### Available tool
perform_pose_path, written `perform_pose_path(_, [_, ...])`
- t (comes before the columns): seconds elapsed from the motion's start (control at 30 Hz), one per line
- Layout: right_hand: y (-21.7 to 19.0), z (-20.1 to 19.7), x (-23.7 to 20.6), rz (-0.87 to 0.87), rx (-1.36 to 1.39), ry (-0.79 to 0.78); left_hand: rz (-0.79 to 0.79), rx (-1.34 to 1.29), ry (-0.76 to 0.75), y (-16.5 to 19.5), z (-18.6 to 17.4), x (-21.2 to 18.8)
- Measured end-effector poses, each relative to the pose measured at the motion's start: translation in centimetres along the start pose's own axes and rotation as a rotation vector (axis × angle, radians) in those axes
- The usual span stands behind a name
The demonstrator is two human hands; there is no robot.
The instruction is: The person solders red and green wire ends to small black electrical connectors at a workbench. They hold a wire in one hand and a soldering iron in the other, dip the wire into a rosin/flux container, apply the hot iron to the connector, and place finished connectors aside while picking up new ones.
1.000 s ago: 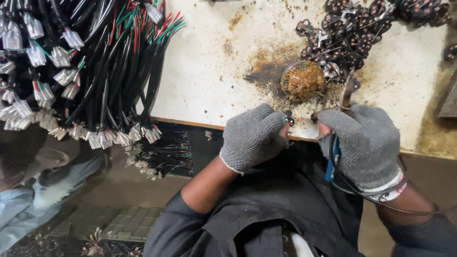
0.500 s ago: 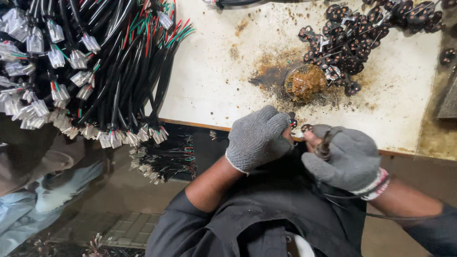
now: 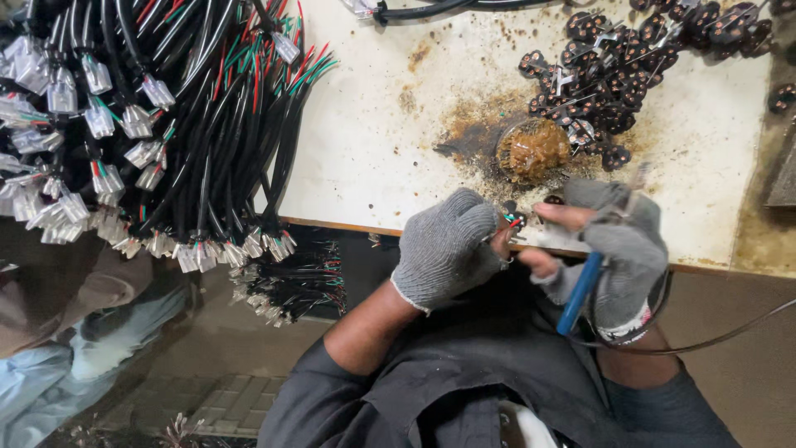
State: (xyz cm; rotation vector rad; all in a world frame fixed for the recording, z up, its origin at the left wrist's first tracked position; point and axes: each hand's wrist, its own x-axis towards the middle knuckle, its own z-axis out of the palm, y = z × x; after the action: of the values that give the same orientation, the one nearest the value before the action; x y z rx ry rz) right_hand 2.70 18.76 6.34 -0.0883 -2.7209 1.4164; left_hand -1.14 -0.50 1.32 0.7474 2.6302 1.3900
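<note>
My left hand [image 3: 448,249] wears a grey knit glove and pinches a small bundle of red, green and black wire ends [image 3: 512,222] at the table's front edge. My right hand [image 3: 609,245], in a grey glove with bare fingertips, grips a blue-handled soldering iron [image 3: 580,290] whose thin metal tip points up past the fingers. Bare fingertips of the right hand meet the wire ends. A dark cord [image 3: 705,340] trails from the iron to the right. Just beyond the hands sits a small round tin of brown flux [image 3: 533,149].
A stained white tabletop [image 3: 373,141] holds a pile of dark plug parts [image 3: 630,75] at the back right. Many black cables with white connectors [image 3: 141,141] hang over the left side. More connectors [image 3: 290,286] dangle below the table edge.
The right hand has turned, so the blue handle now points down toward my body and the fingertips have come to the wire ends. The left hand has held its place at the edge.
</note>
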Motion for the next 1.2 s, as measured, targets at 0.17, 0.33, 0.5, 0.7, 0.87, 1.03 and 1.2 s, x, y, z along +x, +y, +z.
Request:
perform_pose_path(0.17, [0.0, 0.4, -0.2, -0.148, 0.037, -0.008, 0.069, -0.158, -0.103, 0.5, -2.5, -0.6])
perform_pose_path(0.33, [1.7, -0.6, -0.6, -0.189, 0.026, -0.041, -0.023, -0.101, -0.332, 1.0, -7.5, -1.6])
perform_pose_path(0.5, [3.6, 0.4, -0.6, -0.323, 0.135, 0.119, -0.006, 0.156, -0.506, -0.9, -9.4, -2.0])
perform_pose_path(0.7, [4.2, 1.7, -0.9, -0.318, 0.154, 0.314, 0.222, 0.637, -0.028, 3.4, -11.3, 6.3])
perform_pose_path(0.87, [3.8, 0.3, -1.0, -0.290, -0.311, 0.130, 0.410, 0.610, 0.207, 6.1, -9.0, 11.4])
perform_pose_path(1.03, [3.1, 1.5, -0.6, 0.019, 0.320, 0.137, 0.429, 0.049, -0.085, 2.9, -4.9, 2.0])
perform_pose_path(1.2, [2.6, 2.2, -0.1, -0.398, -0.193, 0.176, -0.092, 0.698, 0.421, -3.9, -9.7, -0.4])
